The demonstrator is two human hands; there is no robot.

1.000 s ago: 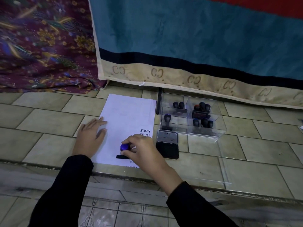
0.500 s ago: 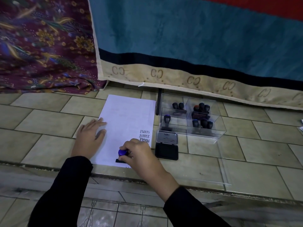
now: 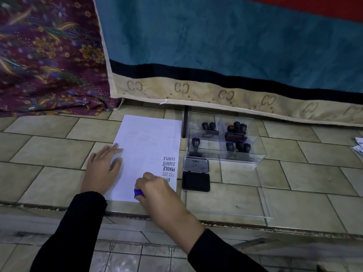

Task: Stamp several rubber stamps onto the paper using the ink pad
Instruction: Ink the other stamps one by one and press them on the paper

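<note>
1. The right hand (image 3: 157, 190) clamps the blue-knobbed stamp (image 3: 138, 192) at the paper (image 3: 146, 146)'s near edge; rocking risks smudging.
2. The left hand (image 3: 103, 167), flat and spread beside it, pins the sheet; lifting risks a shift.

A white sheet of paper (image 3: 146, 152) lies flat under the left hand (image 3: 103, 169), which presses its near left edge. Black imprints reading SAMPLE, FRAGILE, FAX OUT run along its right side, just beyond the right hand (image 3: 159, 191). That hand closes over a blue-knobbed rubber stamp (image 3: 138, 192) standing on the paper's near edge. The open black ink pad (image 3: 195, 182) lies right of that hand, its lid folded back. More dark-handled stamps (image 3: 237, 146) stand farther away
</note>
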